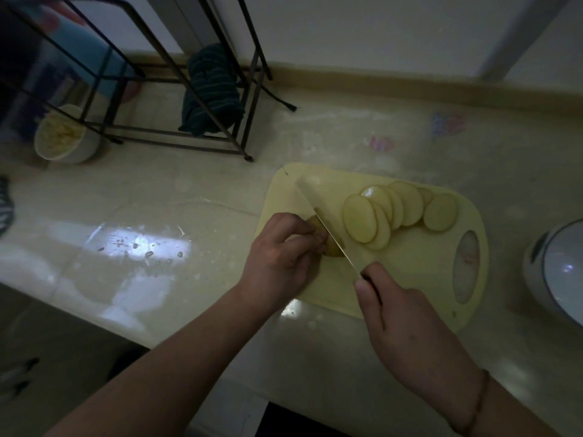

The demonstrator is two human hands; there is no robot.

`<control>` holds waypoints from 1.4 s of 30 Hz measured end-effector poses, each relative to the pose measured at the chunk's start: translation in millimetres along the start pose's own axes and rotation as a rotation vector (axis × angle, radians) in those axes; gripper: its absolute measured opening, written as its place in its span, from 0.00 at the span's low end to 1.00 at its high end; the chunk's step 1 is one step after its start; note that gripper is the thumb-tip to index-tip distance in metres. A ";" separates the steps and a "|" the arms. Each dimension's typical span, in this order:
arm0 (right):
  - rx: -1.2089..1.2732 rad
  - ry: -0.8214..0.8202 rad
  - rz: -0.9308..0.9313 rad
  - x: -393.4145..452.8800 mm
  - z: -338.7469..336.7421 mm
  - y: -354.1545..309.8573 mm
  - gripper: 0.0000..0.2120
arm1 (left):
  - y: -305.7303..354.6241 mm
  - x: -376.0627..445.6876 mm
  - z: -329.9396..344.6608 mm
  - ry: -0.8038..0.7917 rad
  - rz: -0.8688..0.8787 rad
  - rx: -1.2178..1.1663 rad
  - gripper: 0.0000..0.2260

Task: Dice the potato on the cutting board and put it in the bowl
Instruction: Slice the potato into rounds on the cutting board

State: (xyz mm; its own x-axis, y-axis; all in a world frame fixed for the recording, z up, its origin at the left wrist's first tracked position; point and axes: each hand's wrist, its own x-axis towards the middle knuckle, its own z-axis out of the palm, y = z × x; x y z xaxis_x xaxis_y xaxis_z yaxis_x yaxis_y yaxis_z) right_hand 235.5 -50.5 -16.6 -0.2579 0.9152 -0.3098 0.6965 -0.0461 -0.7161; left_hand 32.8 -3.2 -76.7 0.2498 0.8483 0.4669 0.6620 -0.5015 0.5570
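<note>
Left hand (280, 257) grips potato (331, 247); right hand (407, 329) grips knife (328, 228).

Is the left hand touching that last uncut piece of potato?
Touching. The head view shows the left hand with curled fingers gripping the pale yellow potato end piece on the yellow plastic cutting board, beside the knife blade.

I see pale-yellow round potato slices (391, 212) on a light-yellow plastic cutting board (410, 272), plus a dark-green striped cloth (211, 89).
</note>
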 end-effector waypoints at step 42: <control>0.689 -0.159 0.307 -18.9 -56.1 -22.4 0.17 | 2.1 -4.8 -2.1 -0.035 -0.091 0.065 0.10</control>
State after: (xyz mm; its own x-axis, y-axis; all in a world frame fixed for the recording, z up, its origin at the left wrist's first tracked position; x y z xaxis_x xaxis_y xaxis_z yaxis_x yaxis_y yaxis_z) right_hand 262.3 -44.2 40.4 -0.2493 0.7549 -0.6066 0.1918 -0.5755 -0.7950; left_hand 31.5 -8.7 -76.4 0.2109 0.8956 0.3916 0.7271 -0.4115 0.5495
